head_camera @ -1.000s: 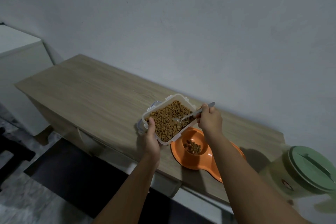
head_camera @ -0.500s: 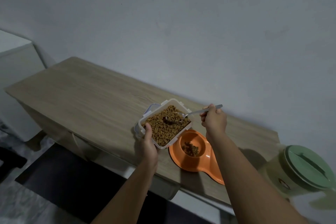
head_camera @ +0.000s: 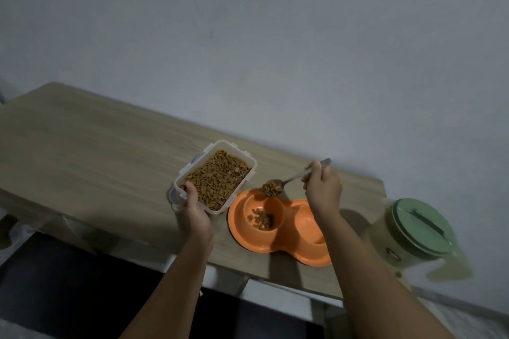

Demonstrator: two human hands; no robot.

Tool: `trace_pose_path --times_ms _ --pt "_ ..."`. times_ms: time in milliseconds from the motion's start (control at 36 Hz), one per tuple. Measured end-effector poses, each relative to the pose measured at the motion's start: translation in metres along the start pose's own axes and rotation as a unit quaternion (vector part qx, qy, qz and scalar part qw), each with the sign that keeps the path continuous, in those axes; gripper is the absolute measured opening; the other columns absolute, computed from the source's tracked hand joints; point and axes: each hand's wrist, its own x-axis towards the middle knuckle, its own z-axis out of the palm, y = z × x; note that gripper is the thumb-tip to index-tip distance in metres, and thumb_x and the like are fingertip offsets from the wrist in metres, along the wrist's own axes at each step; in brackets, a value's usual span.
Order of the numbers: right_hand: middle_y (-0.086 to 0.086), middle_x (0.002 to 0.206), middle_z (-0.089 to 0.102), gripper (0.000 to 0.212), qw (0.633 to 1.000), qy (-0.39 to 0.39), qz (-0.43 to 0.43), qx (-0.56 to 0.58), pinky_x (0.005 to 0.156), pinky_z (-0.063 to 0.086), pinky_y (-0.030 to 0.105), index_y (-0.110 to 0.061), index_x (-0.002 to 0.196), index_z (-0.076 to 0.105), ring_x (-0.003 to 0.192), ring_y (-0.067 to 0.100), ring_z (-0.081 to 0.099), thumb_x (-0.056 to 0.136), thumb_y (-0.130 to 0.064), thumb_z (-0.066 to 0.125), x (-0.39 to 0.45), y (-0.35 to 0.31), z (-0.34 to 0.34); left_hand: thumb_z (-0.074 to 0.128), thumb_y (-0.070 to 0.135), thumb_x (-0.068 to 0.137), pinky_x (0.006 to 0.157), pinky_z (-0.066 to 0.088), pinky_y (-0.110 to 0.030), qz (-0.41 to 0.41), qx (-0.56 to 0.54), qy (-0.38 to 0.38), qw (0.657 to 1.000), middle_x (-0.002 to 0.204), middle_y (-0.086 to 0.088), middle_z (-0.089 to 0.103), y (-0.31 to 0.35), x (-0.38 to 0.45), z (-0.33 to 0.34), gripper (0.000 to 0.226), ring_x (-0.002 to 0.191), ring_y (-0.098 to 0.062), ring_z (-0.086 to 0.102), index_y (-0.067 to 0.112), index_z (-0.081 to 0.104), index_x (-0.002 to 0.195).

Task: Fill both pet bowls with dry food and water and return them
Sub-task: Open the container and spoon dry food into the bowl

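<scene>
An orange double pet bowl (head_camera: pixel 239 226) lies on the wooden table (head_camera: pixel 91 151). Its left well holds a little brown dry food (head_camera: pixel 261 219); its right well is partly hidden by my right forearm. A clear plastic container (head_camera: pixel 217 146) full of dry food is held at its near corner by my left hand (head_camera: pixel 192 209). My right hand (head_camera: pixel 322 187) grips a metal spoon (head_camera: pixel 292 179) loaded with dry food, hovering over the far rim of the left well.
A pale jug with a green lid (head_camera: pixel 418 226) stands at the table's right end, close to my right arm. A grey wall runs behind the table. Dark floor lies below the near edge.
The spoon has lifted out of the container with a load of food and moved right, over the orange bowl. My left hand still holds the container.
</scene>
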Motion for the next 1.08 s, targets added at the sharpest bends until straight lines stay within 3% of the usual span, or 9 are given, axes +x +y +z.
trace_pose_path --times_ms 111,222,333,417,556,722,806,917,1083 --pt "0.01 0.078 0.067 0.028 0.986 -0.07 -0.122 -0.094 0.074 0.052 0.044 -0.006 0.094 0.064 0.078 0.028 0.064 0.1 -0.023 0.042 -0.013 0.011 -0.001 0.061 0.073 0.072 0.097 0.047 -0.06 0.013 -0.036 -0.05 0.998 0.127 -0.011 0.064 0.001 -0.008 0.007 0.081 0.115 -0.032 0.063 0.018 0.054 0.132" --pt "0.011 0.077 0.067 0.026 0.984 -0.027 -0.156 -0.077 0.07 0.052 0.041 -0.006 0.093 0.064 0.074 0.028 0.064 0.1 -0.021 0.045 -0.013 0.007 -0.003 0.057 0.078 0.07 0.102 0.046 -0.055 -0.003 -0.018 -0.045 0.999 0.134 -0.011 0.059 -0.001 -0.007 0.011 0.09 0.121 -0.032 0.059 0.017 0.05 0.136" --pt "0.0 0.07 0.062 0.025 0.99 0.041 -0.133 0.013 0.07 0.05 0.038 -0.012 0.092 0.063 0.071 0.021 0.063 0.101 -0.022 0.042 -0.006 -0.011 -0.006 0.053 0.091 0.052 0.106 0.044 -0.042 -0.026 0.008 -0.026 0.999 0.141 -0.007 0.053 -0.002 -0.002 0.011 0.116 0.129 -0.026 0.052 0.018 0.044 0.142" --pt "-0.005 0.067 0.058 0.025 0.99 0.051 -0.091 0.093 0.065 0.049 0.036 -0.015 0.09 0.059 0.063 0.012 0.057 0.102 -0.024 0.039 0.0 -0.028 -0.001 0.049 0.094 0.05 0.097 0.046 -0.031 -0.048 0.007 -0.017 0.999 0.144 -0.002 0.049 0.001 -0.002 0.011 0.123 0.132 -0.02 0.05 0.018 0.038 0.146" --pt "-0.003 0.067 0.058 0.025 0.987 0.008 -0.074 0.144 0.053 0.049 0.032 -0.02 0.087 0.058 0.059 0.009 0.057 0.102 -0.025 0.039 -0.003 -0.048 0.016 0.067 0.079 0.062 0.086 0.054 -0.059 0.017 -0.003 0.0 1.0 0.12 -0.007 0.068 0.004 -0.004 0.004 0.09 0.107 -0.03 0.068 0.024 0.055 0.131" --pt "0.001 0.073 0.059 0.024 0.987 -0.04 -0.074 0.134 0.043 0.048 0.017 -0.013 0.096 0.059 0.063 0.01 0.059 0.102 -0.024 0.039 -0.012 -0.05 0.04 0.069 0.078 0.061 0.083 0.055 -0.059 0.041 0.0 -0.006 0.999 0.119 -0.01 0.068 0.004 -0.009 0.002 0.09 0.106 -0.031 0.068 0.024 0.054 0.132" --pt "0.002 0.072 0.059 0.026 0.985 -0.056 -0.042 0.159 0.044 0.048 0.018 -0.009 0.096 0.059 0.062 0.012 0.059 0.103 -0.023 0.038 -0.016 -0.046 0.048 0.071 0.078 0.057 0.083 0.055 -0.058 0.036 -0.008 -0.003 0.999 0.121 -0.013 0.066 0.014 -0.018 0.003 0.098 0.106 -0.032 0.067 0.02 0.052 0.134" --pt "0.004 0.07 0.061 0.03 0.982 -0.078 0.003 0.172 0.043 0.046 0.019 -0.006 0.094 0.06 0.06 0.014 0.059 0.103 -0.024 0.037 -0.019 -0.041 0.056 0.064 0.062 0.075 0.092 0.051 -0.059 0.036 -0.022 -0.04 0.998 0.128 -0.015 0.061 0.028 -0.031 0.006 0.081 0.115 -0.034 0.062 0.016 0.046 0.14" --pt "0.008 0.068 0.063 0.036 0.982 -0.099 0.05 0.152 0.054 0.047 0.032 -0.016 0.075 0.059 0.059 0.019 0.058 0.103 -0.025 0.037 -0.023 -0.038 0.057 0.066 0.078 0.063 0.08 0.056 -0.059 0.043 0.029 -0.025 0.998 0.119 -0.012 0.067 0.02 -0.024 -0.002 0.089 0.107 -0.032 0.067 0.024 0.053 0.132"
